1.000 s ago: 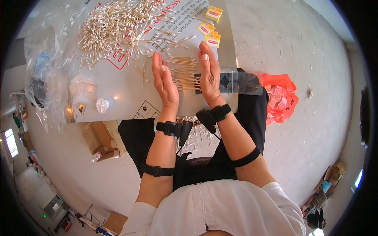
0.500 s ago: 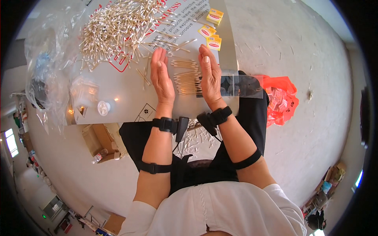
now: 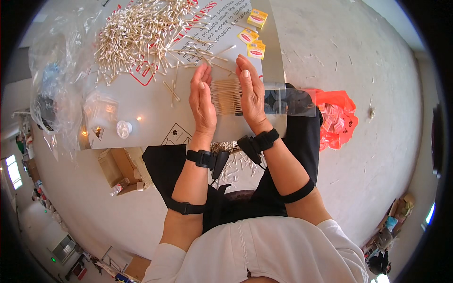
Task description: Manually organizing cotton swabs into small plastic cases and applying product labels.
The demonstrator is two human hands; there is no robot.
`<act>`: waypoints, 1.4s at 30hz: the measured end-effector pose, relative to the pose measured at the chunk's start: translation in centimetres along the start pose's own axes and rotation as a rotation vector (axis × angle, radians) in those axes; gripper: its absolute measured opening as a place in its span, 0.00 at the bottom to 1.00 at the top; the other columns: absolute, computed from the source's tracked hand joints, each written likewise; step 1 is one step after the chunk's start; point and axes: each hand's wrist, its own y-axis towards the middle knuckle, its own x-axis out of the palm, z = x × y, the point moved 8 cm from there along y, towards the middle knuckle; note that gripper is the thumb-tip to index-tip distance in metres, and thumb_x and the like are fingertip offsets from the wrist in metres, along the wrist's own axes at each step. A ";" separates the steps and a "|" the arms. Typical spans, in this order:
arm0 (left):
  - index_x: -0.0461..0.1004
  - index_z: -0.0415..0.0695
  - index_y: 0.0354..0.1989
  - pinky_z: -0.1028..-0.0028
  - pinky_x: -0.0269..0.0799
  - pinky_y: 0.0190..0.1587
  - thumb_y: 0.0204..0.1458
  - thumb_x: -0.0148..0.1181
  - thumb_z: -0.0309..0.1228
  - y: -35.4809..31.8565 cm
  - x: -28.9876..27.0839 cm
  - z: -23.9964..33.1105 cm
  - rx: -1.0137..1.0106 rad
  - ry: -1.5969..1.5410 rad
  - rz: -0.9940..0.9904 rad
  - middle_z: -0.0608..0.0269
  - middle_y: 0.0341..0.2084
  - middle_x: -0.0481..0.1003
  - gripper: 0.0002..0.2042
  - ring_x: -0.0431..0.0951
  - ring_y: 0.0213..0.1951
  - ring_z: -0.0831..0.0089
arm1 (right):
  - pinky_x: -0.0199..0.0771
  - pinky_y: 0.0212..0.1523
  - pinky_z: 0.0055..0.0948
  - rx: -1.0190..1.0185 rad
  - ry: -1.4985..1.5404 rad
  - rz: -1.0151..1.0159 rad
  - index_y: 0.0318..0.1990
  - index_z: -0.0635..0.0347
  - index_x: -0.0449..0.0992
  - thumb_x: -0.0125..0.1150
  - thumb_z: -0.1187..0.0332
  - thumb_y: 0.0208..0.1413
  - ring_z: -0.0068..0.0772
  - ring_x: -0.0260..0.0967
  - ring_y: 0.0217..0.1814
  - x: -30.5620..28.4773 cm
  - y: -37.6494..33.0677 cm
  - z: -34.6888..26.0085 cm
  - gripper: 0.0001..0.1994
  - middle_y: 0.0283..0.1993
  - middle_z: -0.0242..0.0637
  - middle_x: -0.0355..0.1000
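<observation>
A row of cotton swabs (image 3: 226, 97) lies side by side on the table, pointing left to right. My left hand (image 3: 203, 104) stands on edge at their left ends, fingers straight and stretched forward. At the right ends my right hand (image 3: 252, 94) stands the same way, palm facing the left one. The row fills the gap between the palms, and both hands appear to touch its ends. Beyond the fingertips a few loose swabs (image 3: 218, 57) lie askew. A clear plastic sleeve (image 3: 299, 103) sticks out past the table edge, beside my right hand.
A large heap of cotton swabs (image 3: 141, 35) covers the far left. Small yellow packets (image 3: 256, 49) lie at the far right. Left are a clear plastic bag (image 3: 61, 70) and a small white tub (image 3: 124, 129). A red bag (image 3: 339, 118) and an open carton (image 3: 120, 167) sit below the table.
My left hand has moved right, toward my right hand. The swabs between them are now squeezed into a more even row. My right hand has hardly moved.
</observation>
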 end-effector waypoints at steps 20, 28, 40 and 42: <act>0.47 0.37 0.71 0.57 0.36 0.72 0.63 0.41 0.56 -1.7 -1.8 -0.2 -0.062 -0.157 0.078 0.50 0.71 0.48 0.38 0.46 0.73 0.58 | 0.51 0.73 0.35 0.066 0.204 0.118 0.66 0.72 0.59 0.41 0.58 0.71 0.36 0.53 0.72 -3.3 -3.3 -0.5 0.26 0.69 0.46 0.57; 0.46 0.35 0.71 0.59 0.37 0.73 0.64 0.39 0.57 -1.2 0.0 -0.6 -0.041 -0.129 0.066 0.50 0.71 0.48 0.39 0.45 0.73 0.60 | 0.49 0.71 0.34 -0.009 -0.011 0.044 0.64 0.68 0.62 0.43 0.60 0.70 0.42 0.50 0.74 -1.1 -2.8 -0.8 0.23 0.71 0.48 0.55; 0.50 0.38 0.70 0.57 0.40 0.72 0.65 0.39 0.52 -1.2 0.2 1.3 0.197 0.546 -0.163 0.48 0.70 0.50 0.34 0.47 0.72 0.56 | 0.49 0.73 0.36 0.077 0.258 0.143 0.66 0.71 0.58 0.42 0.58 0.70 0.36 0.50 0.74 -2.4 -3.3 0.0 0.26 0.71 0.46 0.55; 0.51 0.39 0.70 0.56 0.41 0.72 0.65 0.40 0.51 -1.5 0.8 1.8 0.255 0.720 -0.210 0.47 0.70 0.50 0.34 0.47 0.72 0.55 | 0.51 0.73 0.36 0.107 0.293 0.149 0.66 0.72 0.59 0.42 0.57 0.71 0.37 0.53 0.73 -2.7 -3.3 -0.1 0.27 0.69 0.47 0.58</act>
